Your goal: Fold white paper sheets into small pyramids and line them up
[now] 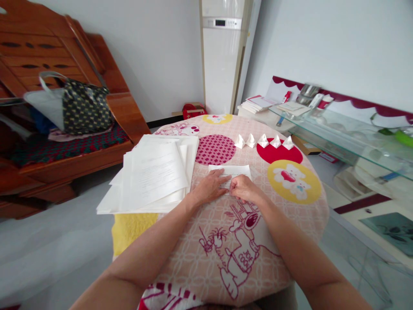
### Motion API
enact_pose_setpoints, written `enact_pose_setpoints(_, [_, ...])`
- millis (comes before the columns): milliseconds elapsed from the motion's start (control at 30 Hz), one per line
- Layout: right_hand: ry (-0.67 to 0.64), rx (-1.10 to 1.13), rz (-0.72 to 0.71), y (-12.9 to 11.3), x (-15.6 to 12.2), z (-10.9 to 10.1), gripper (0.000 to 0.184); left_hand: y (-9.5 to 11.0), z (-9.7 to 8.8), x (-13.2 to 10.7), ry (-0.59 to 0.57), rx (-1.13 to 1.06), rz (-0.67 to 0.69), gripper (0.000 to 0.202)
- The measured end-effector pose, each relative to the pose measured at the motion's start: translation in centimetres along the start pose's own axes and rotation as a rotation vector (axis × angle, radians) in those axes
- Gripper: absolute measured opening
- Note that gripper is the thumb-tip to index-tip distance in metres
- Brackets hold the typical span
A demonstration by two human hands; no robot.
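Five small folded white paper pieces [263,142] in a row at the far side of the cloth-covered surface [187,258]: three on a red circle, two left of it. One pile of sheets [151,172], uncounted, at left. One paper slip [229,168] mid-surface, under both hands. Left hand [209,187]: grip flat, fingers apart. Right hand [243,188]: grip curled at the slip; cannot tell if pinching. One patterned bag [85,107] on a wooden bench [77,161]; contents hidden.

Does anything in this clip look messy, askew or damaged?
Mainly the paper stack: its sheets lie skewed at different angles, and its near left corner seems to jut past the edge of the table. The folded paper pieces stand in a fairly tidy row; I see no spill or damage.
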State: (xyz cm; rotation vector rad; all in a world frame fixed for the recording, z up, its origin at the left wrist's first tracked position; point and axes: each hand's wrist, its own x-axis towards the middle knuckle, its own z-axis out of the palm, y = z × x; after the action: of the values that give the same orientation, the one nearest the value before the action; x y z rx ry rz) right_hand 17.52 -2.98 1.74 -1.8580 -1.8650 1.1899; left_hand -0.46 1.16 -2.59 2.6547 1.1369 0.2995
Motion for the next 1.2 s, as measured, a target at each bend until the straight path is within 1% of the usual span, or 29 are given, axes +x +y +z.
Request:
enact_pose_setpoints(100, [-0.010,-0.026,0.027,0.2,0.1,0.0,0.017,0.0,-0.1,-0.1,0.000,-0.016,-0.002,0.054])
enact_pose_setpoints(200, [-0.037,-0.016,0.056,1.2,0.4,-0.7,0.016,0.1,-0.2,-0.2,0.029,-0.050,0.002,0.053])
enact_pose_setpoints(267, [-0.057,-0.006,0.063,2.0,0.5,-1.6,0.015,0.2,-0.3,-0.2,0.037,-0.054,-0.003,0.054])
enact_pose_setpoints(433, [-0.142,-0.095,0.053,3.8,0.1,-4.1,0.011,0.2,-0.2,-0.1,0.025,-0.042,-0.012,0.054])
enact_pose_setpoints(500, [-0.147,-0.112,0.048,4.4,-0.3,-5.1,0.012,0.1,-0.2,-0.1,0.031,-0.050,-0.011,0.054])
enact_pose_setpoints(633, [-0.137,-0.175,0.097,5.8,-1.1,-7.1,0.014,0.0,-0.1,-0.1,0.032,-0.058,-0.010,0.053])
enact_pose_setpoints(700, [-0.144,-0.099,0.064,6.1,-1.3,-7.7,0.011,0.0,-0.1,-0.1,0.036,-0.055,-0.011,0.053])
enact_pose_setpoints(767, [-0.093,0.023,-0.010,5.8,-1.1,-7.4,0.005,0.1,-0.1,-0.2,0.045,-0.051,-0.016,0.053])
enact_pose_setpoints(833, [-0.039,0.082,-0.061,4.9,-0.7,-6.2,0.003,0.2,-0.1,-0.2,0.051,-0.042,-0.021,0.054])
enact_pose_setpoints(967, [-0.078,0.005,-0.062,2.4,0.2,-2.5,0.011,0.6,-0.1,-0.2,0.041,-0.013,-0.028,0.057])
enact_pose_setpoints(1033, [-0.063,-0.031,-0.056,1.7,0.3,-1.4,0.014,0.7,0.0,-0.2,0.039,-0.007,-0.029,0.059])
enact_pose_setpoints(1100, [-0.064,-0.057,-0.040,1.5,0.4,-1.1,0.015,0.8,0.0,-0.2,0.042,-0.011,-0.030,0.061])
enact_pose_setpoints(1200, [-0.079,-0.065,0.008,1.7,0.2,-1.6,0.015,0.6,0.0,-0.2,0.030,-0.033,-0.029,0.064])
